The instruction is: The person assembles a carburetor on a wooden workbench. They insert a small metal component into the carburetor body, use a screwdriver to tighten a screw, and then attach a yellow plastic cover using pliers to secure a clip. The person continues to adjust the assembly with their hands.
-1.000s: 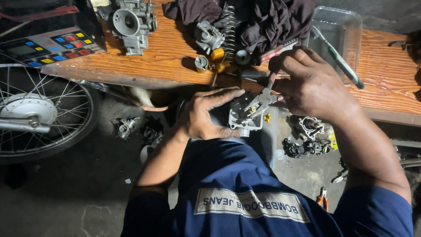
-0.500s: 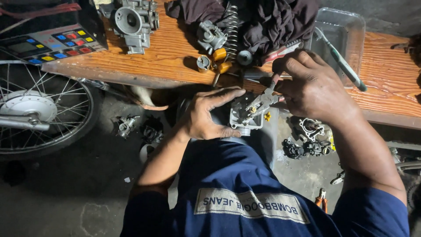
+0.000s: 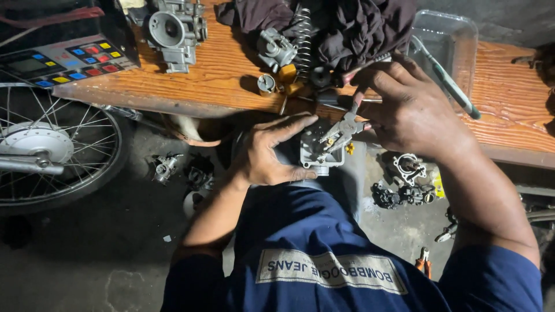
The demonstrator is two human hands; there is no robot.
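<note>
Seen from above, a person in a blue shirt worked on a small metal carburetor (image 3: 315, 151) held just below the edge of a wooden desk (image 3: 219, 75). The left hand (image 3: 269, 153) was wrapped around its body, steadying it. The right hand (image 3: 404, 110) gripped pliers (image 3: 342, 130), the tip set into the carburetor's open face, perhaps on a small brass part. The body lay open and partly stripped; another carburetor (image 3: 173, 29), a spring (image 3: 300, 32) and loose fittings lay on the desk.

My wooden bench (image 3: 219, 81) carries a carburetor (image 3: 173, 29) near its left end, a dark rag (image 3: 358, 29) mid-bench, and a clear tub (image 3: 448, 40) toward the right.
</note>
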